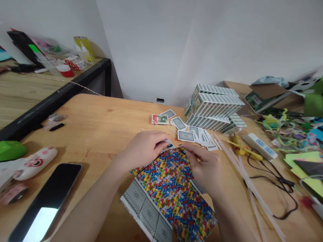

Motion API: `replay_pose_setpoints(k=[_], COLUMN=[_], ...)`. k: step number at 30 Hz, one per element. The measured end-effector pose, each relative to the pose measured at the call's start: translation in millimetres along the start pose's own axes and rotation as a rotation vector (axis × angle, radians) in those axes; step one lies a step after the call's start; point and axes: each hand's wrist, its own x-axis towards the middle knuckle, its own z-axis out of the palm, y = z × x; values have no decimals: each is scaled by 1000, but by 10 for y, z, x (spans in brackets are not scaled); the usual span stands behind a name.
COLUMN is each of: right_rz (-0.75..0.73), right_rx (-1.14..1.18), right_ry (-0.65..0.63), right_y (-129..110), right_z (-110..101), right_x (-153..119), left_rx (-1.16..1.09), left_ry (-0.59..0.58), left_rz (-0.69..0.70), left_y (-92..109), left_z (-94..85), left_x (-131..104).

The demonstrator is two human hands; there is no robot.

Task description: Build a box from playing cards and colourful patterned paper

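Note:
A colourful patterned panel (174,188), printed in red, blue, yellow and green, lies tilted in front of me. Grey-backed playing cards (149,212) joined in a row run along its lower left side. My left hand (142,148) pinches the panel's far edge, where a white card edge shows between the fingers. At the far right corner, my right hand (205,166) grips the same panel between thumb and fingers. Just beyond the hands are loose playing cards (186,135) and a red and green card box (159,119).
Striped card cartons (214,104) are stacked at the back right. Translucent glue sticks (248,181), a yellow glue gun (239,146), a power strip (261,146) and black cable lie right. A phone (47,201) and a white painted object (37,162) are at left.

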Motion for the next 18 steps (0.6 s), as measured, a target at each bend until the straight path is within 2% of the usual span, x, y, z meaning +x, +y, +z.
replay_pose_setpoints(k=[4,11,14,18], right_rz=[3,61,147,143], right_rx=[-19,-50,-67,-336], right_ry=[-20,-206,-358,-666], right_y=[-7,202,294,312], right_z=[31,155,112,49], right_x=[19,102,131,140], left_rx=[102,290,308,308], left_ry=[-70,-239,-278,-297], left_rz=[14,-9,0,2], left_y=[22,-42,-83,-115], left_z=[87,420,492,507], left_x=[3,47,64,66])
